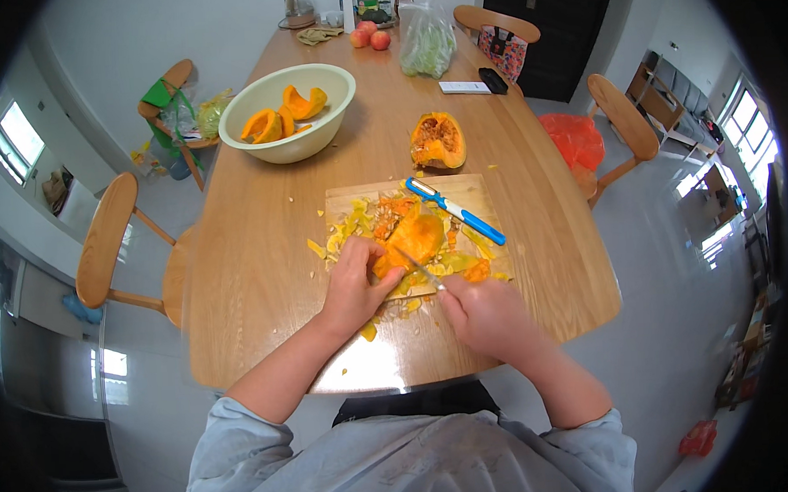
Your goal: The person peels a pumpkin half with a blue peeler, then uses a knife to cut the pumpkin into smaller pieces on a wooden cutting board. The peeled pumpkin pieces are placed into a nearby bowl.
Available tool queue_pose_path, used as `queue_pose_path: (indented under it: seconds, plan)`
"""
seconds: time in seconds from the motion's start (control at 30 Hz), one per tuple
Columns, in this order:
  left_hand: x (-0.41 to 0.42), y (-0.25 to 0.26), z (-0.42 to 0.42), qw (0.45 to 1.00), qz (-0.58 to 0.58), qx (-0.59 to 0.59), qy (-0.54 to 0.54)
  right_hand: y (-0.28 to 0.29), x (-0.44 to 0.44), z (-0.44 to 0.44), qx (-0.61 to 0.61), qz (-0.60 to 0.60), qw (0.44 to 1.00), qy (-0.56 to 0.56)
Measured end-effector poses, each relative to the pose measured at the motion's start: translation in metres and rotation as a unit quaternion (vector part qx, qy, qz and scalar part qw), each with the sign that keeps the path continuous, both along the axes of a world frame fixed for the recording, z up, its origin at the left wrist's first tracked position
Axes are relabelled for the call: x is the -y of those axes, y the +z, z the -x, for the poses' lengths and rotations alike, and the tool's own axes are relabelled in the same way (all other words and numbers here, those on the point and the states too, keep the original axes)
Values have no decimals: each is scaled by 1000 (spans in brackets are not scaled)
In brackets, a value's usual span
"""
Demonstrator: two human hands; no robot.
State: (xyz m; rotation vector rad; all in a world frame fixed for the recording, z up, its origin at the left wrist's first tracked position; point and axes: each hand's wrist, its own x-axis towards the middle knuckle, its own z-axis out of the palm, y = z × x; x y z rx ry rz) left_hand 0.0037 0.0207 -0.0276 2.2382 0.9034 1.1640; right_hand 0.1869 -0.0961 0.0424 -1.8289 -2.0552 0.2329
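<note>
A peeled orange pumpkin piece (418,235) lies on a wooden cutting board (477,188) strewn with yellow peelings, seeds and pulp. My left hand (357,284) grips the near left end of the piece between thumb and fingers. In my right hand (486,311) is a knife (421,269), its blade slanting up and left against the flesh; most of the handle is hidden in my fist. A blue and white vegetable peeler (458,211) rests at the board's upper right. Beyond the board sits an unpeeled pumpkin chunk (438,140) with its seeds inside.
On the table (256,272), a pale green basin (291,155) holds several pumpkin pieces. Farther back are apples (370,36), a plastic bag of greens (427,47), a white remote-like object (464,87) and several jars. Wooden chairs (107,242) flank both sides.
</note>
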Motion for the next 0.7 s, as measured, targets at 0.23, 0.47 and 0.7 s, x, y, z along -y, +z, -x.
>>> queue_pose_path:
  seconds: [0.23, 0.47, 0.7]
  plan:
    - [-1, 0, 2, 1000, -7, -11, -15, -13, -2, -3, 31, 21, 999, -39]
    - [3, -3, 2, 999, 41, -3, 10, -14, 3, 13, -69, 43, 996, -33]
    - [3, -1, 3, 998, 55, -1, 6, -9, 3, 5, -158, 5, 987, -7]
